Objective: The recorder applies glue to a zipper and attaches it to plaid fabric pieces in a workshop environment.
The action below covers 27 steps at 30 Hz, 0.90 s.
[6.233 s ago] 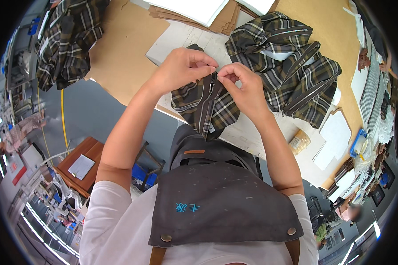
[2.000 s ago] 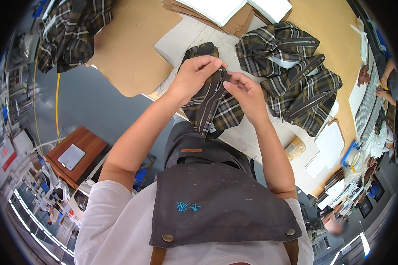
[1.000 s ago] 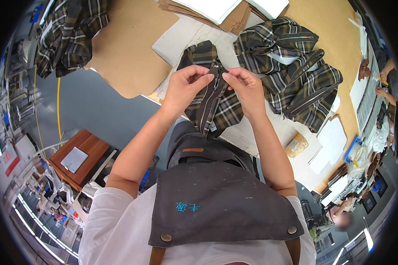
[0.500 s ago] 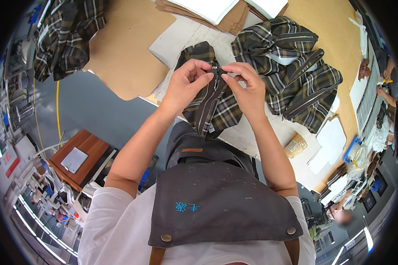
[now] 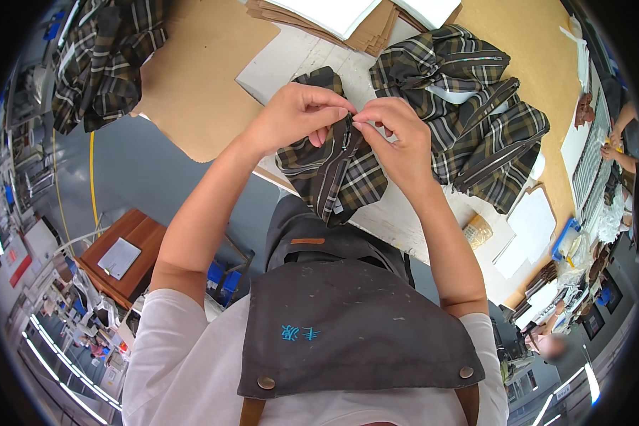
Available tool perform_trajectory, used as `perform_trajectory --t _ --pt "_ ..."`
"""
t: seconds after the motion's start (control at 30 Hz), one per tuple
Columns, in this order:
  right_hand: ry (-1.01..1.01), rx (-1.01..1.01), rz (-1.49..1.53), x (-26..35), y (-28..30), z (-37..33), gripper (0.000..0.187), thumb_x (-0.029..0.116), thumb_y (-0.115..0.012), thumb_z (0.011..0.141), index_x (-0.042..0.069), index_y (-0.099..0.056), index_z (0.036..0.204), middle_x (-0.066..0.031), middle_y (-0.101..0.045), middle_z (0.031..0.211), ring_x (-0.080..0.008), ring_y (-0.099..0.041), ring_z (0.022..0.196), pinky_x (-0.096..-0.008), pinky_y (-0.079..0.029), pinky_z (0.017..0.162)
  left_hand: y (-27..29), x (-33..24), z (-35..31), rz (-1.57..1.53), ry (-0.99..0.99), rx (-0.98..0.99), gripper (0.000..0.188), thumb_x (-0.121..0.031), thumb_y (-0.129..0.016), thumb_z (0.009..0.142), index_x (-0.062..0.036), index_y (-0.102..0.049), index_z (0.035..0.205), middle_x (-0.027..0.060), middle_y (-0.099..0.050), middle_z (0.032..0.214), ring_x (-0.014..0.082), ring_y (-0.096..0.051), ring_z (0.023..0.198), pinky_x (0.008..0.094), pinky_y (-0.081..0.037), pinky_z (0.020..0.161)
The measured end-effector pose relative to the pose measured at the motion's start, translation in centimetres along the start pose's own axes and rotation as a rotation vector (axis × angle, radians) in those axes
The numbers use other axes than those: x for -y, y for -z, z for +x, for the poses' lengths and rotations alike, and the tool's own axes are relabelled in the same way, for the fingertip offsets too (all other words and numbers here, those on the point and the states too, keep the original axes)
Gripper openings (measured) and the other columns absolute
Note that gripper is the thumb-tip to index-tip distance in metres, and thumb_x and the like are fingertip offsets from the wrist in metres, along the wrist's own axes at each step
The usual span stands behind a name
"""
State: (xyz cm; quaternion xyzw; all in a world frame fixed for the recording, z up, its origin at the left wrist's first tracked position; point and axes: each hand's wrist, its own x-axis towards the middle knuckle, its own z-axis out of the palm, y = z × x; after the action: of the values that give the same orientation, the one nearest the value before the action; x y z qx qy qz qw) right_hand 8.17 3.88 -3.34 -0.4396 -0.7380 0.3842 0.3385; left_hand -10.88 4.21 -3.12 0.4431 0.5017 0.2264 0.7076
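A dark plaid fabric piece [image 5: 366, 177] with a dark zipper [image 5: 346, 142] down its middle lies at the table's near edge, partly hanging over it. My left hand [image 5: 295, 117] pinches thumb against finger at the zipper's upper end. From the other side my right hand [image 5: 401, 135] pinches the same spot, and the fingertips of both hands almost meet there. Exactly what lies between the fingertips is too small to make out. Just right of my right hand, more plaid pieces with zippers [image 5: 500, 153] are piled loosely.
Brown paper [image 5: 199, 78] covers the table's left part, with another plaid heap [image 5: 106, 67] beyond it. White sheets [image 5: 341, 14] over brown card stand at the back. To the right are a paper pad [image 5: 532, 220] and a blue tray [image 5: 566, 239]. A wooden cabinet [image 5: 128, 248] stands lower left.
My left hand has turned and risen, its fingertips coming across to the zipper's top end. My right fingertips have closed in toward them. The fabric has barely shifted.
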Motion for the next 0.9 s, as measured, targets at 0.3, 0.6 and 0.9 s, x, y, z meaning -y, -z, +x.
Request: perform_trajectory --t 0.3,0.6,0.9 --pt "-0.107 0.059 0.121 0.4 0.1 -0.1 0.009 0.0 -0.063 0.071 0.003 -0.061 0.079 -0.0059 -0.057 0.081 -0.0196 -0.057 0.068 -0.0263 -0.045 0.057 0.1 -0.5 0.6 -0.053 0.065 -0.016 0.016 -0.012 -0.054 0.084 0.0013 -0.061 0.086 0.0009 -0.054 0.06 0.0065 -0.052 0.052 0.0191 -0.043 0.049" --pt "-0.017 0.115 0.11 -0.5 0.5 -0.5 0.01 -0.001 -0.061 0.073 0.002 -0.057 0.082 -0.0075 -0.057 0.086 -0.0208 -0.057 0.075 -0.0278 -0.046 0.065 0.0 0.4 1.1 -0.167 0.149 0.053 0.017 -0.016 -0.054 0.084 -0.0002 -0.06 0.087 -0.0002 -0.055 0.068 0.0064 -0.048 0.054 0.0192 -0.04 0.049" --pt "-0.195 0.067 0.43 -1.4 -0.3 -0.8 0.009 -0.004 -0.058 0.077 0.0 -0.056 0.085 -0.0059 -0.057 0.088 -0.0137 -0.058 0.077 -0.0238 -0.047 0.066 -0.2 1.3 1.3 -0.231 0.076 0.031 0.02 -0.019 -0.053 0.086 -0.0006 -0.06 0.092 -0.0017 -0.053 0.068 0.0052 -0.046 0.058 0.0181 -0.038 0.051"
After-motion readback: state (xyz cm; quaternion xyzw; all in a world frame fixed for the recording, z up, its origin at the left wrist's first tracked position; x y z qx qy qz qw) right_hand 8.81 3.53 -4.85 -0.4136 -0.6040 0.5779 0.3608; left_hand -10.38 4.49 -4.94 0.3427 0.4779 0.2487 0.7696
